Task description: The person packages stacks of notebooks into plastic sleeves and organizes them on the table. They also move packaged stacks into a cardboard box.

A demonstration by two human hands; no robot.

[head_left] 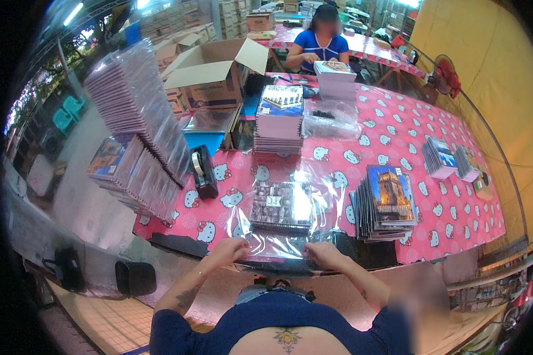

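Note:
A short stack of spiral-bound notebooks with a grey photo cover lies on a sheet of clear plastic film near the table's front edge. At the film's near left corner, my left hand is closed on its edge. My right hand pinches the same near edge farther right. Between both hands the film stretches across, just in front of the notebooks' spiral side. A fanned pile of notebooks with a tower cover stands to the right. A black tape dispenser is to the left.
Tall plastic-wrapped notebook stacks rise at the left edge. A notebook pile, an open cardboard box and a white stack stand farther back. Small stacks sit right. Across the table, another person works.

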